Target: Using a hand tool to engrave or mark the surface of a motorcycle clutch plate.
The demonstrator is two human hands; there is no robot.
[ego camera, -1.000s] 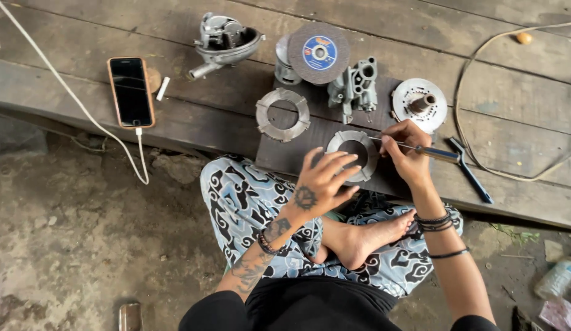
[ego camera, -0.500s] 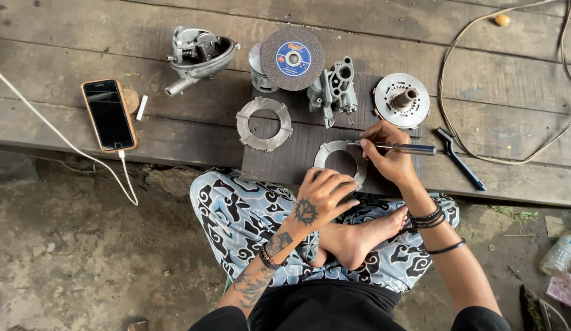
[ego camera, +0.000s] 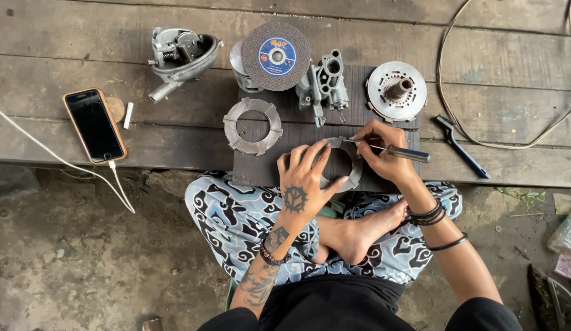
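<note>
The person sits cross-legged on the ground, legs folded under the edge of the low plank worktop [ego camera: 494,165], so the work lies close over the lap. Taking the metal ring [ego camera: 348,164] on the dark mat [ego camera: 261,168] as the centre of things: the left hand [ego camera: 302,184] lies on its near-left side, fingers [ego camera: 317,160] spread apart and pressed flat over the rim, apparently to pin it so it cannot skid. The right hand [ego camera: 383,153] comes in from the ring's right, fingers closed in a pen-like pinch on a slim screwdriver [ego camera: 396,151] whose tip meets the ring's far edge; that grip suits fine picking or scraping. Just left of the ring lies a second, notched ring [ego camera: 253,125], laid flat within easy reach. Beyond the ring stand a grey cast housing [ego camera: 325,83] and a round cutting disc [ego camera: 275,56] leaning on a metal cup; far right of it sits a round plate with a hub [ego camera: 396,91]. A black brush [ego camera: 461,146] lies to the ring's right, handy to the working hand. Well left are a phone [ego camera: 94,124] on its cable and, farther back, a curved cover part [ego camera: 182,54].
</note>
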